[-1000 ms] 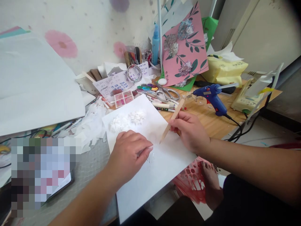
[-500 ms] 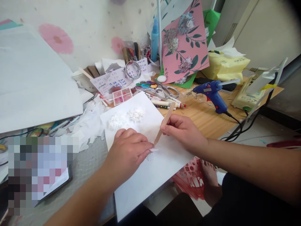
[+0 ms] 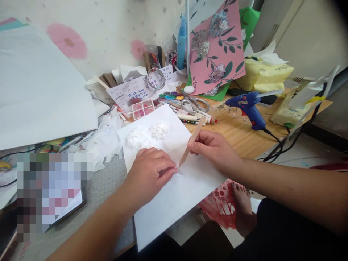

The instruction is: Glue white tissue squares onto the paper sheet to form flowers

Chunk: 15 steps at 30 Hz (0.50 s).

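A flat wooden stick is pinched in my right hand, its lower tip down by the white sheet. My left hand is closed, thumb against fingers, close to the stick's tip; what it pinches is too small and hidden to name. Just under those fingertips a small clear, shiny patch lies on the sheet. Two fluffy white paper clusters, one at the left and one at the right, rest on the sheet's upper part.
A blue glue gun stands on the wooden table at the right, its cable trailing down. Scissors, pens and a palette lie behind the sheet. White paper scraps and a blurred-out phone are at the left.
The thin white strip seen at my left fingertips no longer shows there. My left fingers have curled in slightly, and the stick remains in my right hand. The whole view has shifted a little.
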Each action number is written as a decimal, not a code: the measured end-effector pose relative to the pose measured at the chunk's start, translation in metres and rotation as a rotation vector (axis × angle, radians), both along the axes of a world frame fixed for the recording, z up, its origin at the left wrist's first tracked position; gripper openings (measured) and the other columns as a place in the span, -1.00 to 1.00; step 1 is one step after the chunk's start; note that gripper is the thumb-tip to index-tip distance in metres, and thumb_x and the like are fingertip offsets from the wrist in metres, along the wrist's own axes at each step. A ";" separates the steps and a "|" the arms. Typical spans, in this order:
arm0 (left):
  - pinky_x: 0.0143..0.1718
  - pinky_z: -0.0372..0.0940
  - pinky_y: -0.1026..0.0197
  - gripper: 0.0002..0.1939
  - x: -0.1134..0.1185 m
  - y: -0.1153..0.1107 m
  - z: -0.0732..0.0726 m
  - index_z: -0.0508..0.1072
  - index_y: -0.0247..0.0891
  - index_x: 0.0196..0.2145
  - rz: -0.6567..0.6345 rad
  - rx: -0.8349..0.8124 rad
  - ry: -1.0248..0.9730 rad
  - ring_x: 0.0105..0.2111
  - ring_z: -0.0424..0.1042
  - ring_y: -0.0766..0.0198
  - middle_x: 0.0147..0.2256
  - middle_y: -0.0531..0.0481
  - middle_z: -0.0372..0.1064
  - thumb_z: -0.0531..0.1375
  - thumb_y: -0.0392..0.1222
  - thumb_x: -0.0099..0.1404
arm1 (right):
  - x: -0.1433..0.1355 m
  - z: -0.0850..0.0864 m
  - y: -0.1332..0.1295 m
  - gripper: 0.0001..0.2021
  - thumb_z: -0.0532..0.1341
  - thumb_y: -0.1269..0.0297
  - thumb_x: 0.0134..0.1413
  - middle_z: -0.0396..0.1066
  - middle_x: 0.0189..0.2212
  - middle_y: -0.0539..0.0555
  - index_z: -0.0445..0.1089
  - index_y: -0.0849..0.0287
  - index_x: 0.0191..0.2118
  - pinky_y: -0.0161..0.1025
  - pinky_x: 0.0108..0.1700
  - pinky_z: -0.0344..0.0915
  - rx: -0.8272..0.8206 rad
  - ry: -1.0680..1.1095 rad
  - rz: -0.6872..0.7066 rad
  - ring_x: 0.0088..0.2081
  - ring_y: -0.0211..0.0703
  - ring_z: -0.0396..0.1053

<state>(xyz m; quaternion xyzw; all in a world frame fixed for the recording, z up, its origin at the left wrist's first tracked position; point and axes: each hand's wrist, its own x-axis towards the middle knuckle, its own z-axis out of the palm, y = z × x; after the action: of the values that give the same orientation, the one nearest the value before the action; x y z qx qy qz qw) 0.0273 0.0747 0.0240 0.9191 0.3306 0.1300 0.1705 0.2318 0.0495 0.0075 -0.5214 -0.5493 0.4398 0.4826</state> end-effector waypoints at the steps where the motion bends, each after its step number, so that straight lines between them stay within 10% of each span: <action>1: -0.21 0.08 0.11 -0.90 0.000 0.000 0.000 0.49 -0.13 -0.41 -0.004 -0.001 0.006 -0.32 0.35 0.26 -0.40 0.12 0.45 0.20 -0.21 0.26 | 0.000 0.000 0.000 -0.79 0.19 0.19 -0.08 0.25 -0.58 -0.02 0.18 0.08 -0.59 -0.23 -0.45 0.15 0.000 0.001 0.000 -0.50 -0.20 0.22; 15: -0.22 0.11 0.09 -0.88 0.003 -0.002 -0.001 0.48 -0.13 -0.43 0.038 -0.024 0.002 -0.35 0.36 0.25 -0.43 0.12 0.44 0.18 -0.19 0.26 | -0.002 -0.002 0.003 -0.82 0.20 0.20 -0.10 0.31 -0.58 -0.02 0.25 0.13 -0.58 -0.26 -0.46 0.14 -0.076 -0.088 0.030 -0.51 -0.23 0.23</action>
<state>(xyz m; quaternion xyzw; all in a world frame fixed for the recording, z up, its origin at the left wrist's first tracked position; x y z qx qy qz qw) 0.0307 0.0731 0.0232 0.9107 0.3498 0.1281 0.1785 0.2295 0.0524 0.0056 -0.5499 -0.5607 0.4440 0.4314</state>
